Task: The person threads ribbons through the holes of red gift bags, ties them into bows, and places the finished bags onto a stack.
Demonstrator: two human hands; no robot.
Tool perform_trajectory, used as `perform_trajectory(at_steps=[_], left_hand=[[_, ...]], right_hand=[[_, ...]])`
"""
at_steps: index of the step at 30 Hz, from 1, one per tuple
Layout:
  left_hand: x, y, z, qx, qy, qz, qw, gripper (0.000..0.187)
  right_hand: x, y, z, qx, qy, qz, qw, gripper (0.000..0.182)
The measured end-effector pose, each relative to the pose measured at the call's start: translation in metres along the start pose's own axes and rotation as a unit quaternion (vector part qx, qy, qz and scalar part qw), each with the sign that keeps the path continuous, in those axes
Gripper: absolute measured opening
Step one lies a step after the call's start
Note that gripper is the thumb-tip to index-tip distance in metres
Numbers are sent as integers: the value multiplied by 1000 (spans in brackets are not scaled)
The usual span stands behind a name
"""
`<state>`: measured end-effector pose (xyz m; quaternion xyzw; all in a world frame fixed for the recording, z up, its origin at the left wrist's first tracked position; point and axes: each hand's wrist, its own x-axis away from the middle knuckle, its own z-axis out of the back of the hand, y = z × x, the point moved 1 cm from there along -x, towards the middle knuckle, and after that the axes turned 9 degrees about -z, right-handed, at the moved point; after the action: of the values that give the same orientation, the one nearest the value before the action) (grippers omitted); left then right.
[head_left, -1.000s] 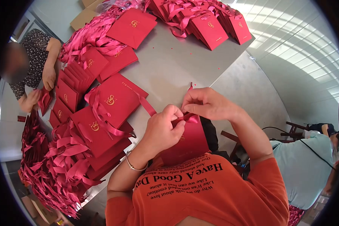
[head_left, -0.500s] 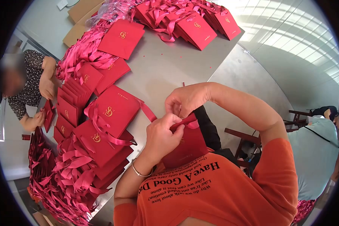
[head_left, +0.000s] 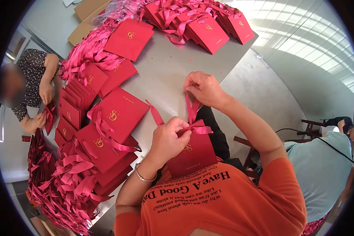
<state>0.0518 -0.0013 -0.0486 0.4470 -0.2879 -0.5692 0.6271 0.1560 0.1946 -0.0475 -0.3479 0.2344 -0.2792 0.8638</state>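
My left hand (head_left: 167, 139) pinches the knot of the pink satin ribbon (head_left: 192, 114) on the flat red paper gift bag (head_left: 194, 151), held against my chest off the near edge of the grey metal worktop (head_left: 173, 67). My right hand (head_left: 202, 88) has its fingers closed on the ribbon's tail, drawing it taut. I judge an even pull keeps the slippery satin flat and the stiff matte card uncreased.

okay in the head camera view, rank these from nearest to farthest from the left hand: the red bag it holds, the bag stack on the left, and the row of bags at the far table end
1. Red bag: gripped by the left hand, at its top edge.
2. Bag stack: on the table, to the hand's left.
3. Row of bags: far end of the table.
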Motion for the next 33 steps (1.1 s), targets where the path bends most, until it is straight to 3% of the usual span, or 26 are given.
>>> perform_trajectory(at_steps=[7,10,12,13,15,19,21,22,24,25,27,28,30,31,32,33], left_hand=[[-1,1,1,12,-2,11,1000,14],[-2,3,3,2,-6,22,1000,16],[-3,3,2,-8,-2,28,1000,17],[-3,2,2,-12,-5,30,999,18],[-2,0,2,-15,-8,34,999,19],[-3,2,2,-19,3,21,1000,19],[-2,3,2,-11,12,9,1000,19],[-2,1,1,-5,10,19,1000,18],[-3,1,1,3,9,31,999,17],[-3,1,2,1,7,35,999,16],[-3,2,1,2,6,42,999,15],[-3,2,1,3,14,37,999,14],[-2,1,0,5,22,34,999,13],[-2,1,0,15,23,34,999,13],[-3,0,1,25,24,34,999,13],[-3,1,2,24,26,33,999,13]], right_hand=[[-1,9,-12,-12,-1,0,1000,10],[8,5,-2,-58,53,-26,997,13],[22,-1,16,-78,158,-45,983,12],[32,7,18,-77,154,-42,984,12],[54,28,18,-149,107,-152,971,12],[86,25,18,-125,94,-215,964,13],[98,22,21,-156,-12,-333,930,31],[102,18,25,-156,-13,-333,930,31],[113,8,28,-195,-276,-453,825,51],[128,18,11,-193,-279,-454,824,51],[161,47,-38,-495,-214,-511,669,62],[152,25,-40,-493,-215,-513,668,62],[129,-36,-37,-681,-33,-489,544,50],[131,-28,-44,-688,51,-473,547,43],[131,-22,-43,-688,49,-473,548,43],[130,-14,-35,-672,100,-408,610,39]])
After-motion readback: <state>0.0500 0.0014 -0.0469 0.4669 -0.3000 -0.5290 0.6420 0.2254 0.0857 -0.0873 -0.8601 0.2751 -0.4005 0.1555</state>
